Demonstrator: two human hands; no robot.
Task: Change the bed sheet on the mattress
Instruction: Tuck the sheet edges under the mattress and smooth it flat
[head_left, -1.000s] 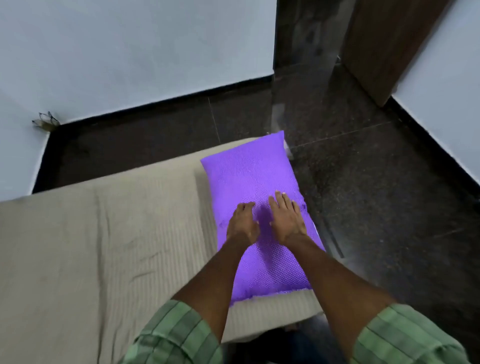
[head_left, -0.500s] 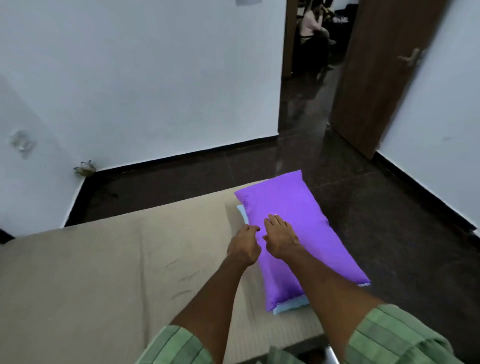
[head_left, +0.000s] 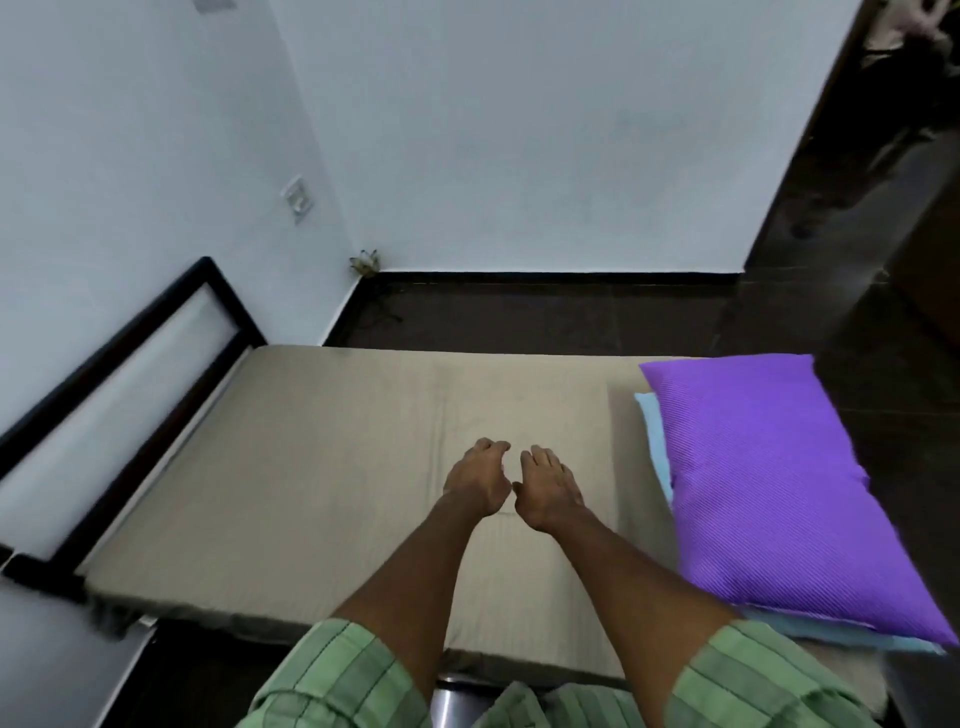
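From the head camera, a beige bed sheet (head_left: 322, 457) covered the mattress (head_left: 156, 610), which lay low on the dark floor (head_left: 545, 317) against a black bed frame (head_left: 130, 332) by the white wall (head_left: 519, 130). The left hand (head_left: 477, 480) and the right hand (head_left: 548, 486) hovered side by side over the middle of the sheet, close together, fingers loosely curled and each grip holding nothing. Whether they touched the sheet could not be told. At the right end of the mattress a purple pillow (head_left: 779, 493) lay on top of a light blue pillow (head_left: 655, 436), only whose edges showed. Green striped sleeves (head_left: 332, 675) covered the upper arms. A switch plate (head_left: 297, 198) sat on the wall; no writing could be read anywhere.
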